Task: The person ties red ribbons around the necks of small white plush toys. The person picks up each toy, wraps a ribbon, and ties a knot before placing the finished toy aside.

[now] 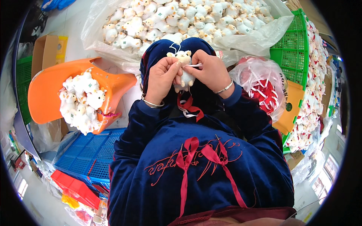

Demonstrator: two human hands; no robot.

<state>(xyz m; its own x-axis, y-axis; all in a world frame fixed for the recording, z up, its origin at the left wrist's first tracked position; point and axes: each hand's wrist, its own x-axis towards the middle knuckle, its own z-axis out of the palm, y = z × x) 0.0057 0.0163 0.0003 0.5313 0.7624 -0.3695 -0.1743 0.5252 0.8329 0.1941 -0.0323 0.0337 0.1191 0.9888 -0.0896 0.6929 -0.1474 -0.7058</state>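
Note:
A small white plush sheep [186, 79] with a cream face and feet is held upright over my lap, facing me. My left hand [163, 77] is closed, thumb and finger pinched at the toy's neck; the exact tips overlap the plush. In my right hand [212, 69] a narrow white ribbon [194, 65] is pinched, running across the neck toward the left fingertips. A thin white string loop [175, 46] rises from the toy's head. On my lap just below lies a red and white ribbon piece [191, 107].
A large clear plastic bag [94, 34] of plush sheep lies ahead. An orange chair [45, 90] on the left carries several toys. At right are a clear bag of red pieces with white ribbons [264, 96] and a green crate [288, 49]. Blue crates [81, 154] stand lower left.

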